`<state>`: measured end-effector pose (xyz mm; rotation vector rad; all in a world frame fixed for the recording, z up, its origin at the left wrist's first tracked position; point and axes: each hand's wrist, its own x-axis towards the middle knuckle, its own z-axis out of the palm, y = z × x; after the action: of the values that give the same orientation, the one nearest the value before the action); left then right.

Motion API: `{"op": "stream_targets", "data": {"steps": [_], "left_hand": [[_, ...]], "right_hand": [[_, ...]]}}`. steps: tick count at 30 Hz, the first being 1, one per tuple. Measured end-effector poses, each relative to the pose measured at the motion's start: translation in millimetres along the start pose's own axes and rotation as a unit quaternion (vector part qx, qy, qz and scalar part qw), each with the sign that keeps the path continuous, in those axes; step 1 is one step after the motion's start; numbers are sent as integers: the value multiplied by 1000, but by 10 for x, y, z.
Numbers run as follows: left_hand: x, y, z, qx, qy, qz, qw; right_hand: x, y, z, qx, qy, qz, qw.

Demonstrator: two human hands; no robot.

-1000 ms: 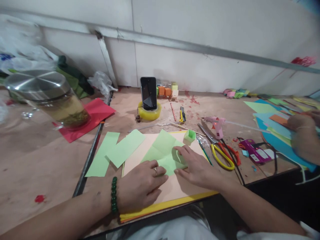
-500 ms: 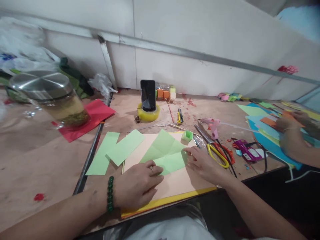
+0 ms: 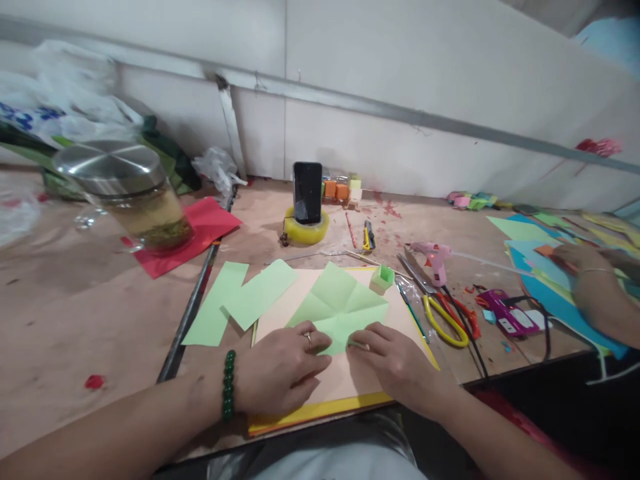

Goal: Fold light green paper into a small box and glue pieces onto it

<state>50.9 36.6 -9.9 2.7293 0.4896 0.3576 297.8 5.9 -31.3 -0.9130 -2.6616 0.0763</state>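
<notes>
Both half-curled, the right hand (image 3: 395, 360) has shifted nearer the left hand (image 3: 280, 365) on the green sheet (image 3: 341, 300). I can't tell grip; folding seems underway.

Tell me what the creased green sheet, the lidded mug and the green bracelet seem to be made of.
Creased green sheet: probably matte paper, by its crisp fold lines.
Lidded mug: smooth glass or clear plastic, being see-through; its lid looks like shiny metal, given the radiating glints.
Green bracelet: glossy beads with highlights, perhaps stone, glass or plastic.
</notes>
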Motion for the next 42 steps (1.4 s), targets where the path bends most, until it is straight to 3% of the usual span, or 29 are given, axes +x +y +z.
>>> {"op": "stream_targets", "data": {"steps": [6,10,13,20,29,35,42], "left_hand": [[-3,-21,-2,-28,23,-10,999],[-6,-24,30,-36,32,-11,999],[-13,-24,53,-36,39,-11,999],[-17,-20,72,-26,43,-4,999],[-21,-23,86,-23,41,-4,999],[-32,-25,80,-18,36,0,999],[-29,-34,64,-20,27,-2,999]], "right_hand": [[-141,64,-221,23,4,86,996],[-19,28,-305,22,-28,103,994],[143,-38,-239,15,-24,128,991],[458,-163,-156,130,-144,266,944],[619,-166,-287,49,-233,305,922],[508,-56,-399,0,-244,352,904],[126,259,-484,20,-220,401,889]]}}
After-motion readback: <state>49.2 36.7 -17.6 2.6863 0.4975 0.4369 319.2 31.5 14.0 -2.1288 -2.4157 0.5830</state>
